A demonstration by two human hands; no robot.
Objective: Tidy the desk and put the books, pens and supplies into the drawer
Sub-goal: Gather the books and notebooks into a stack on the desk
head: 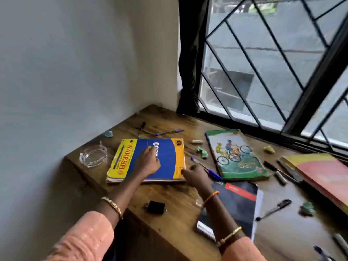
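Note:
A blue and yellow book (169, 157) lies flat near the left end of the wooden desk (169, 196). My left hand (148, 162) rests flat on its cover, fingers spread. My right hand (195, 176) touches the book's near right corner; whether it grips is unclear. A blue pen (207, 169) lies just right of that hand. A green book with cyclists (237, 155) sits further right, a black notebook (239, 206) partly under my right forearm, and a red and yellow book (323, 176) at the far right. No drawer shows.
A clear glass dish (93, 157) stands by the wall. A purple pen (169, 132), black pens (275, 209), crumpled green paper bits (203, 152), a white eraser (197, 141) and a small black object (155, 207) are scattered about. A barred window (263, 72) runs along the back.

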